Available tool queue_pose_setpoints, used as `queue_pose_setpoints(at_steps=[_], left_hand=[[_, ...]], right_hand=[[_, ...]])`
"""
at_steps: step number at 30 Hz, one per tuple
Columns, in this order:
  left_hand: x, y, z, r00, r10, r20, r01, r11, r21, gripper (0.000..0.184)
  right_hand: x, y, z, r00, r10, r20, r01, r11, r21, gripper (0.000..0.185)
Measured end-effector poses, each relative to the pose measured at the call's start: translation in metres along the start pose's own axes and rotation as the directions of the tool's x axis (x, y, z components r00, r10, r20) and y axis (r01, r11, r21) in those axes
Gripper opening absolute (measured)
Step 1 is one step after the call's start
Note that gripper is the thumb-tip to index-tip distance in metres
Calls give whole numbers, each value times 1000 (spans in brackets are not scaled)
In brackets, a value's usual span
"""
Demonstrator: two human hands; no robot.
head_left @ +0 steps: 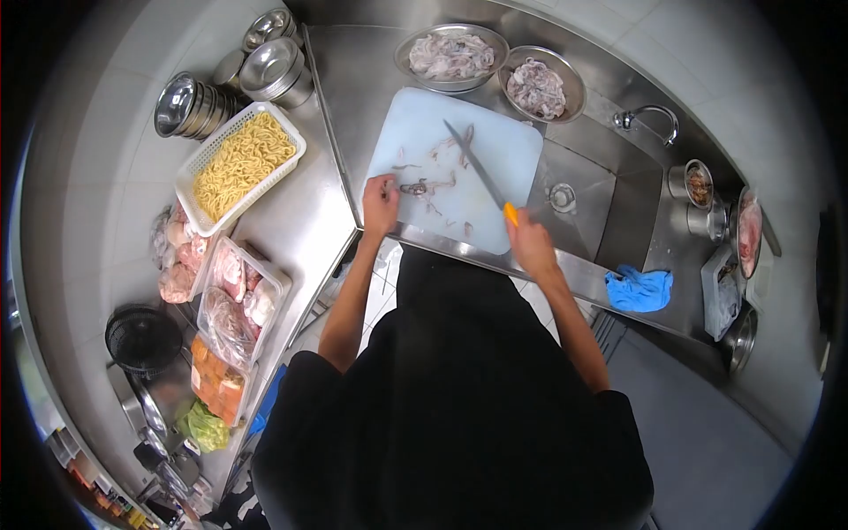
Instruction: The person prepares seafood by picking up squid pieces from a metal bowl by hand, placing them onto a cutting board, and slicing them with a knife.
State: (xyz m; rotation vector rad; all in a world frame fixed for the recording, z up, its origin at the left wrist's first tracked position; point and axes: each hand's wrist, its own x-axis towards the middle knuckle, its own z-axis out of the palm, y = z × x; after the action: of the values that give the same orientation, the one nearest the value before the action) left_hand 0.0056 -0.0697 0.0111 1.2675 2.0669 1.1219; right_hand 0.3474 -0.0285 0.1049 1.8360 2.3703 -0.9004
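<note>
Head view: the work at a steel counter, seen from above. The right hand (528,243) has its fingers clamped on the yellow handle of a knife (477,167), whose blade slants across the white cutting board (515,146), tip toward the far side; whether the edge touches the board or hangs just above it cannot be told. The left hand (381,203) is at the board's left edge, its fingers curled and close together; whether they pinch anything cannot be told. The thing in hand, a small dark-streaked piece (414,188) of what looks like squid, lies on the board just beside the left fingertips, with thin scraps (466,146) scattered around the blade. Beyond the board stand two metal bowls, the left bowl (400,62) and the right bowl (579,89), each holding pale, glossy flesh; the sink (632,201) lies to the right, a blue cloth (639,290) near its front edge. For good practice, the piece would best be steadied with fingertips tucked back, since wet flesh probably slides; the blade should meet it well clear of those fingers, in a smooth draw rather than a push. Scraps under the edge could spoil the cut and are best swept aside first.
</note>
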Motion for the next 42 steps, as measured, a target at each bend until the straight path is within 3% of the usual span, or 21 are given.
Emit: queue_pose_setpoints(at_steps=[3, 5, 8, 10, 16, 19, 23, 25, 26, 29, 31, 35, 37, 40, 42], left_hand=[[-18, 24, 14, 960, 279, -2, -275, 947, 167, 31], [-20, 22, 25, 959, 285, -13, -279, 948, 153, 29], [-20, 17, 35, 949, 312, -51, -295, 932, 211, 26], [-18, 17, 37, 939, 339, -58, -318, 919, 231, 24], [-4, 18, 36, 967, 256, -1, -250, 944, 216, 16], [4, 0, 37, 957, 287, -49, -269, 936, 225, 18], [18, -7, 25, 964, 194, -181, -166, 973, 161, 13], [18, -4, 17, 979, 75, -189, -71, 997, 24, 9], [19, -8, 15, 971, 134, -197, -121, 990, 74, 15], [23, 0, 14, 976, 91, -199, -104, 993, -54, 25], [28, -7, 20, 972, 86, -218, -88, 996, 0, 31], [34, -21, 19, 959, 16, -284, 43, 979, 199, 40], [25, -19, 14, 966, -8, -260, 51, 986, 160, 43], [13, -20, 14, 977, 73, -201, -33, 980, 196, 48], [0, -22, 18, 989, 76, -126, -47, 975, 217, 59]], right_hand=[[2, -32, 20, 993, 4, 114, -6, 1000, 19, 37], [-1, -55, 31, 986, -27, 165, 23, 999, 29, 36], [7, -70, 63, 989, -124, 85, 118, 990, 81, 32], [22, -73, 91, 986, -121, 115, 108, 988, 111, 31], [-9, -44, 85, 973, -13, 230, -9, 996, 93, 30], [-48, -2, 63, 966, -12, 257, 3, 999, 34, 33], [-70, 12, 6, 951, 12, 310, 13, 997, -76, 36], [-58, 26, -1, 989, 9, 149, 5, 996, -92, 35], [-47, 32, -4, 998, 6, 67, 0, 995, -99, 35], [9, 52, 9, 986, -27, -162, -2, 984, -180, 31], [41, 58, 25, 961, -57, -271, 4, 981, -192, 30], [39, 40, 51, 982, -150, -111, 119, 961, -250, 32], [14, 25, 55, 972, -234, 3, 226, 936, -271, 33], [0, 19, 57, 941, -330, -76, 322, 942, -98, 33], [12, 18, 52, 957, -278, -80, 269, 957, -108, 32]])
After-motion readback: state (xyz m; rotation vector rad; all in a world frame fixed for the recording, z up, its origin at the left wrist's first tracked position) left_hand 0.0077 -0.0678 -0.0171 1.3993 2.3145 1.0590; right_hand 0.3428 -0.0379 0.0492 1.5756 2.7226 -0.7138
